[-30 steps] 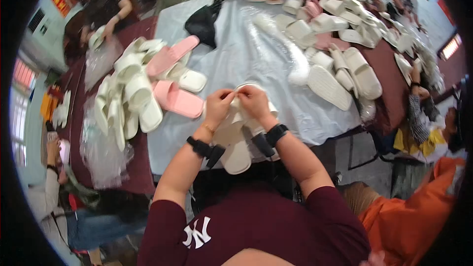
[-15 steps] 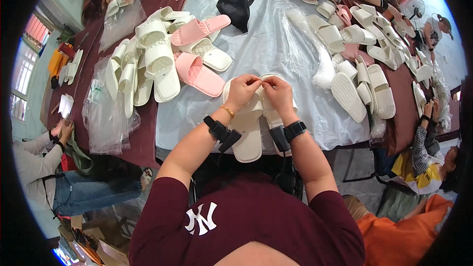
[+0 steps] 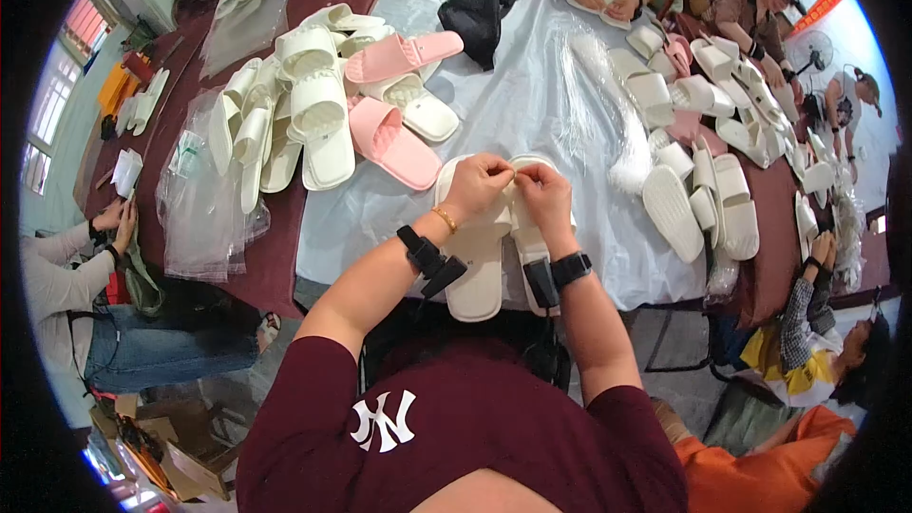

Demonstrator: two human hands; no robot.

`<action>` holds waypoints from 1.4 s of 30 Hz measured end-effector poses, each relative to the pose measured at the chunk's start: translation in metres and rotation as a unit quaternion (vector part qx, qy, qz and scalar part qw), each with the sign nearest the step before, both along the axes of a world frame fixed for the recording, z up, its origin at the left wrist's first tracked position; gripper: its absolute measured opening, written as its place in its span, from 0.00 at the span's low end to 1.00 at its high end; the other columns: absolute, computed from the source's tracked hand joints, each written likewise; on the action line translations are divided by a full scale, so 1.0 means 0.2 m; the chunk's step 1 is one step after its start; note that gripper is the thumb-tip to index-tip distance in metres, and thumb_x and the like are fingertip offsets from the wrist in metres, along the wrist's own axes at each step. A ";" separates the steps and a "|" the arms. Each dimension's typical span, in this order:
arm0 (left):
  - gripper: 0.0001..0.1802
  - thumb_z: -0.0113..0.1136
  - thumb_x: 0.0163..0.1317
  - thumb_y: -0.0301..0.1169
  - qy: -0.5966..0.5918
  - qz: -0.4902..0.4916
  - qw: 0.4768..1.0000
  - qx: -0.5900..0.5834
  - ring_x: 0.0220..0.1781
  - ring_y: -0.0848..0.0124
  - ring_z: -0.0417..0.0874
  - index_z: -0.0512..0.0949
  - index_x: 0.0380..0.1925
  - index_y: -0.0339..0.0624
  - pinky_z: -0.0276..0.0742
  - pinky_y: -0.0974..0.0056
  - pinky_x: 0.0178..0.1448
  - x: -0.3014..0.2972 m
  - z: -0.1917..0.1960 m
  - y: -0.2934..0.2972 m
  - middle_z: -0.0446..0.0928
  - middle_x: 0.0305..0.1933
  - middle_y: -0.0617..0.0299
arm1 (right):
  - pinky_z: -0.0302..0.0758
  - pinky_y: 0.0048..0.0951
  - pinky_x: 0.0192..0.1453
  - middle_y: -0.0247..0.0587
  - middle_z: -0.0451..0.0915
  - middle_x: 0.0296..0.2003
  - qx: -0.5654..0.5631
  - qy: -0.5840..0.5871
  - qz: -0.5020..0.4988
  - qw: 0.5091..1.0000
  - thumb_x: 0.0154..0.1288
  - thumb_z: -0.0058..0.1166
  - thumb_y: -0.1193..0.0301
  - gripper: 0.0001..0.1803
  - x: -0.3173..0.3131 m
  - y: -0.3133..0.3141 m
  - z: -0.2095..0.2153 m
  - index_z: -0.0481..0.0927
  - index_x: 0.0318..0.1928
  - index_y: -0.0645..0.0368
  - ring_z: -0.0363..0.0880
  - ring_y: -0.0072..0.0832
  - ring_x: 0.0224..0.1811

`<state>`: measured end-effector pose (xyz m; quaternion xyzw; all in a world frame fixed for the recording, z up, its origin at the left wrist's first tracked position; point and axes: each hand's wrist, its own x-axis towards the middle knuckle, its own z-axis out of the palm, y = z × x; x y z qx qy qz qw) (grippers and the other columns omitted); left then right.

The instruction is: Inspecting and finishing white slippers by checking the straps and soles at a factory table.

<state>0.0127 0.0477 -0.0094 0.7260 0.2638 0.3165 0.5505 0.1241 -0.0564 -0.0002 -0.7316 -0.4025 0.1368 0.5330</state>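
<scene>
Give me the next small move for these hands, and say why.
Perhaps draw the left hand and right hand gently apart: they meet over the white slippers, seemingly pinching a small thing I can't make out, so a light pull might show whether it holds.

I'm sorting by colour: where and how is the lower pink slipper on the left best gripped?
Likely by pinching the heel end from the near right: the lower pink slipper points that end out from the white slippers; its strap lies close to them.

Left hand [image 3: 478,188] and right hand [image 3: 545,198] meet over cream slippers [image 3: 474,271]; black bag [image 3: 471,24] beyond.
</scene>
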 end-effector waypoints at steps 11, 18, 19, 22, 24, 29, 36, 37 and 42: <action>0.09 0.61 0.53 0.30 0.038 -0.046 0.998 0.027 0.29 0.75 0.80 0.83 0.29 0.36 0.74 0.69 0.35 -0.01 -0.01 0.00 0.82 0.28 0.58 | 0.76 0.25 0.38 0.42 0.85 0.29 0.019 0.098 0.052 0.994 0.57 0.57 0.77 0.14 0.05 -0.03 -0.10 0.80 0.45 0.60 0.82 0.23 0.33; 0.09 0.61 0.51 0.32 0.008 -0.082 0.996 0.016 0.30 0.67 0.81 0.82 0.28 0.38 0.74 0.65 0.35 -0.01 -0.03 -0.02 0.80 0.26 0.55 | 0.75 0.20 0.38 0.37 0.84 0.31 0.028 0.091 0.103 0.990 0.59 0.58 0.79 0.15 0.07 -0.06 -0.07 0.78 0.48 0.62 0.80 0.19 0.33; 0.09 0.61 0.51 0.32 0.002 -0.099 0.995 0.012 0.31 0.68 0.81 0.82 0.29 0.38 0.74 0.65 0.36 -0.03 -0.02 -0.02 0.80 0.27 0.55 | 0.75 0.20 0.38 0.38 0.84 0.31 0.019 0.121 0.100 0.987 0.59 0.57 0.79 0.15 0.06 -0.06 -0.07 0.78 0.48 0.63 0.81 0.20 0.33; 0.11 0.63 0.54 0.30 0.029 -0.081 0.995 0.056 0.33 0.73 0.80 0.81 0.35 0.35 0.75 0.69 0.37 -0.03 0.02 0.01 0.80 0.33 0.58 | 0.76 0.20 0.38 0.39 0.83 0.31 0.002 0.145 0.094 0.985 0.59 0.58 0.78 0.13 0.08 -0.03 -0.07 0.78 0.46 0.65 0.81 0.20 0.33; 0.11 0.63 0.54 0.31 0.010 -0.069 0.997 0.042 0.35 0.71 0.80 0.81 0.34 0.35 0.76 0.68 0.38 -0.02 0.02 0.01 0.80 0.36 0.57 | 0.76 0.23 0.39 0.38 0.84 0.30 0.037 0.157 0.077 0.984 0.57 0.60 0.75 0.09 0.09 -0.02 -0.11 0.82 0.39 0.65 0.80 0.21 0.33; 0.08 0.62 0.54 0.32 -0.009 -0.054 0.988 0.148 0.42 0.63 0.78 0.79 0.29 0.37 0.77 0.63 0.43 -0.02 0.03 0.01 0.76 0.40 0.56 | 0.75 0.22 0.38 0.36 0.83 0.29 0.031 0.047 0.071 0.996 0.57 0.59 0.77 0.05 0.07 -0.03 -0.07 0.82 0.34 0.64 0.79 0.19 0.32; 0.08 0.59 0.48 0.31 0.013 -0.054 0.985 0.165 0.47 0.55 0.77 0.77 0.25 0.37 0.73 0.58 0.52 -0.02 0.03 -0.01 0.76 0.43 0.49 | 0.74 0.22 0.39 0.35 0.82 0.29 0.012 -0.013 0.069 0.997 0.55 0.59 0.78 0.04 0.00 -0.07 -0.01 0.80 0.33 0.64 0.79 0.20 0.33; 0.08 0.59 0.48 0.31 0.012 -0.054 0.985 0.162 0.47 0.55 0.77 0.77 0.25 0.37 0.73 0.58 0.52 -0.01 0.03 -0.01 0.76 0.43 0.49 | 0.74 0.22 0.39 0.35 0.82 0.29 0.010 -0.013 0.068 0.998 0.55 0.59 0.78 0.04 0.01 -0.07 -0.03 0.80 0.33 0.64 0.79 0.20 0.33; 0.09 0.60 0.45 0.31 0.035 0.000 0.974 0.222 0.52 0.52 0.74 0.76 0.23 0.36 0.69 0.56 0.57 0.01 -0.06 -0.04 0.74 0.51 0.47 | 0.74 0.25 0.41 0.37 0.82 0.33 0.063 -0.152 0.087 0.983 0.54 0.58 0.78 0.06 -0.01 -0.05 -0.07 0.78 0.35 0.64 0.79 0.23 0.36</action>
